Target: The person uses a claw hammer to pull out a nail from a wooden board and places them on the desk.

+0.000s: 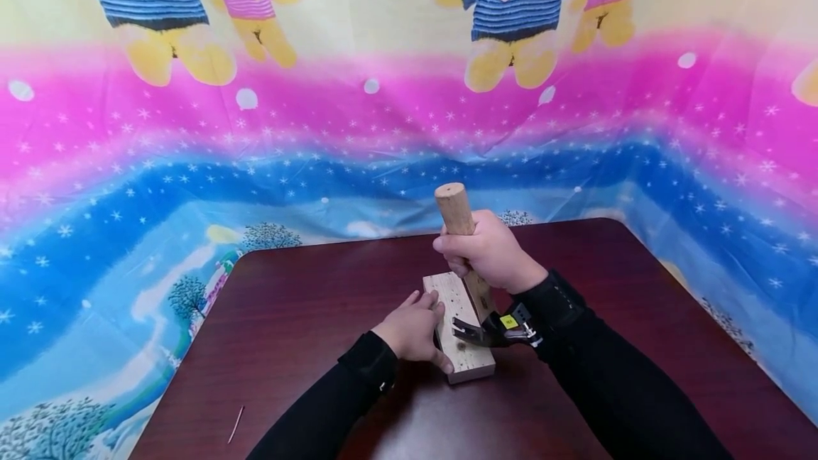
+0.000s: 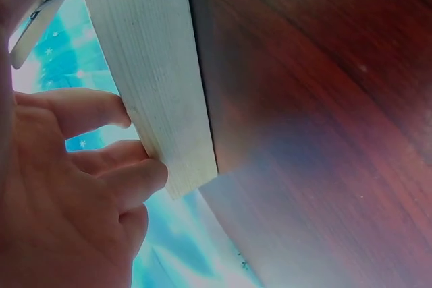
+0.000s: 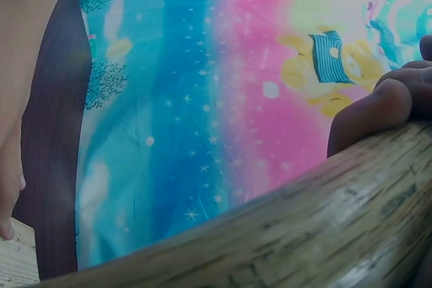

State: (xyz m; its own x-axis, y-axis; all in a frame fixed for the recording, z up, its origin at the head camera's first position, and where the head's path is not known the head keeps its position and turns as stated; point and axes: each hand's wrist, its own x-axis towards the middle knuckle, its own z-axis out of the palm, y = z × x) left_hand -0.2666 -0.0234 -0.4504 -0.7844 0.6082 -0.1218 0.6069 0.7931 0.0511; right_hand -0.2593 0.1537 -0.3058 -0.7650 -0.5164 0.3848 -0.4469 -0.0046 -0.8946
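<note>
Pale wood block point(image 1: 459, 326) lying flat near the middle of dark reddish-brown table point(image 1: 307, 289), long side running away from the body. Left hand point(image 1: 414, 331) set against the block's left edge, fingers a little spread and bent over the side, thumb along the near corner; seen close from the left wrist as fingertips point(image 2: 145, 173) touching the pale grain. Right hand point(image 1: 492, 250) wrapped tight round wooden hammer handle point(image 1: 456, 215), fingers together, handle end pointing up and away. Dark hammer head point(image 1: 476, 332) down on the block's top, claw end seemingly toward a nail, though the nail itself too small to make out. Small dark holes dotted over the block's top face, suggesting some nails already out; judged mid-pull, with prying and lifting clear left to do. One thin nail-like sliver point(image 1: 236, 424) lying loose on the table, well apart at near left. Behind and around, bright printed cloth backdrop point(image 1: 192, 133): pink and blue bands with white stars, yellow bears in striped shirts along the top
</note>
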